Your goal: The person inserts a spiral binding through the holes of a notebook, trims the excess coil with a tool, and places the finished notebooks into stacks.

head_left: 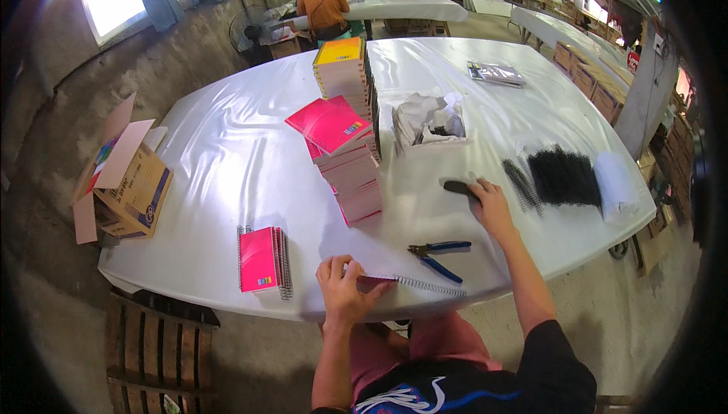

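My left hand (pixel 345 285) pinches a thin notebook (pixel 371 283) on edge at the table's near side. A wire spiral coil (pixel 431 286) sticks out from the notebook's right end along the table edge. My right hand (pixel 489 200) reaches farther out, its fingers closed on one end of a dark oblong thing (pixel 457 186) whose kind I cannot make out. Between my hands lie blue-handled cutting pliers (pixel 436 253), jaws to the left. A small stack of spiral-bound pink notebooks (pixel 259 260) lies left of my left hand.
A tall, uneven stack of pink and yellow notebooks (pixel 353 175) stands mid-table. Right of it sits an open box with crumpled lining (pixel 430 127). Black spiral coils (pixel 563 175) lie at the right, a plastic-wrapped pack (pixel 495 73) farther back. An open carton (pixel 136 186) stands left.
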`<control>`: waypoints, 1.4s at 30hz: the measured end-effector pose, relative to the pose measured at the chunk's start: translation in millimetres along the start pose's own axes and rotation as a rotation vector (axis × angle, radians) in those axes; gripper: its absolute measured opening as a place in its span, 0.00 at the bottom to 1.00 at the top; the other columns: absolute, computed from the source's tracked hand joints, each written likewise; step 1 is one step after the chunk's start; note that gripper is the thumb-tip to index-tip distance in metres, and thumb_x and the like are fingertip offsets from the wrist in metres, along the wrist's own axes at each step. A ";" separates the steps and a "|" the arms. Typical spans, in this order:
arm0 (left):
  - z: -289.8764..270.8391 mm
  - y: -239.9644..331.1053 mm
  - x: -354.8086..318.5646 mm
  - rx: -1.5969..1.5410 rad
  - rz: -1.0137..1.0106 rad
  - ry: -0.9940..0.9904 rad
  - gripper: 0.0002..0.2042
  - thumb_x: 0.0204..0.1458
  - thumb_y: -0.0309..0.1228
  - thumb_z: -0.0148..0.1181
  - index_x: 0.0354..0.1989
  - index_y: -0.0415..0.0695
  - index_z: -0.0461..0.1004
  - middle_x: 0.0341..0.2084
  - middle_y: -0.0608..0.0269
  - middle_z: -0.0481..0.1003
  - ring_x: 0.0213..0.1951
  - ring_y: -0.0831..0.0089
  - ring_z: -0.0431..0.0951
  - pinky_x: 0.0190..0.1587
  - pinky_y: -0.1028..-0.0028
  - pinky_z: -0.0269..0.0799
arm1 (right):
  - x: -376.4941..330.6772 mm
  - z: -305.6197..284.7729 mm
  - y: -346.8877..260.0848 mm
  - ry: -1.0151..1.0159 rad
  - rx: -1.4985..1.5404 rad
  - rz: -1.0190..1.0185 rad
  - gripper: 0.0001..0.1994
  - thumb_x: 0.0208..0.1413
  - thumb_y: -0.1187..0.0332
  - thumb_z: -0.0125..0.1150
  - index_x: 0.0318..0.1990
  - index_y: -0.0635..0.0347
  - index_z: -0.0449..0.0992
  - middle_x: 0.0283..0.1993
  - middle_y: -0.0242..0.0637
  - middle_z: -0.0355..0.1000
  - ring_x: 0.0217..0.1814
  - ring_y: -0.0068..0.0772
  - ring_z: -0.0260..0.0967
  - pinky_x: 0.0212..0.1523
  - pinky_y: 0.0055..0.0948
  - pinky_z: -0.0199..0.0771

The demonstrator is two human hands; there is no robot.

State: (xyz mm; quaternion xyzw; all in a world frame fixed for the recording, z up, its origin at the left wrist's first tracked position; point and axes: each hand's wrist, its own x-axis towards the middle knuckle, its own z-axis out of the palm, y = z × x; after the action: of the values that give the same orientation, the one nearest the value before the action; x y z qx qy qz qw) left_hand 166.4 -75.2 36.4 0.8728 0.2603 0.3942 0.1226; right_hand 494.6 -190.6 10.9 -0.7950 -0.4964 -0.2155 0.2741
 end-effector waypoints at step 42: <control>21.9 -48.3 -8.7 -0.691 -0.492 0.032 0.52 0.08 0.33 0.83 0.48 0.44 0.53 0.43 0.65 0.54 0.31 0.76 0.58 0.37 0.73 0.62 | 11.8 -3.7 -183.3 -0.850 1.401 0.004 0.15 0.44 0.82 0.56 0.41 0.60 0.80 0.35 0.32 0.78 0.37 0.17 0.70 0.42 0.23 0.71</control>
State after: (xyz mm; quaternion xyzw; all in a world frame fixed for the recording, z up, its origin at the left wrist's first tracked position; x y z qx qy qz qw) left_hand 160.8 -39.9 -3.7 0.6860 0.3152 0.4309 0.4943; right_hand 332.9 -119.6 61.6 -0.4541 -0.5759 0.4647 0.4962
